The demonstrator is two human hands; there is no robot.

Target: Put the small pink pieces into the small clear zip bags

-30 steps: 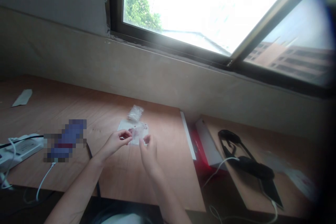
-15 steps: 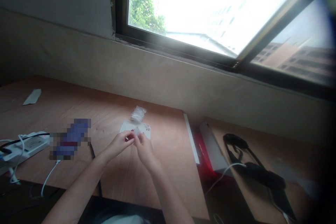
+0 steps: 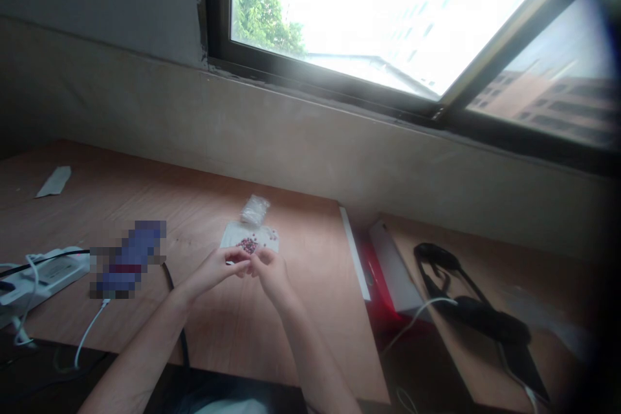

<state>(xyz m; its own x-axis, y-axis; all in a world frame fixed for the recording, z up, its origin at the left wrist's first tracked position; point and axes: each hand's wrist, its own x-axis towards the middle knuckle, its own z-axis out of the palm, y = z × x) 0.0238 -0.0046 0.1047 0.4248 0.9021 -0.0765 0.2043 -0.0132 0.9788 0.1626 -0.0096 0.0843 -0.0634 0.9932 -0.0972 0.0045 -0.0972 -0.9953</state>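
My left hand (image 3: 218, 270) and right hand (image 3: 272, 272) curl, fingertips meeting; too small to tell what's pinched, if anything. I'd work low over the white tray (image 3: 233, 231), beside its heaped beads (image 3: 248, 244), toward the worktop's (image 3: 310, 297) far edge.

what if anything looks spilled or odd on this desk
Nothing seems damaged. A few small dark-red pieces lie apart from the main pile on the white tray or sheet, looking slightly strayed. The blue item at left is pixelated.
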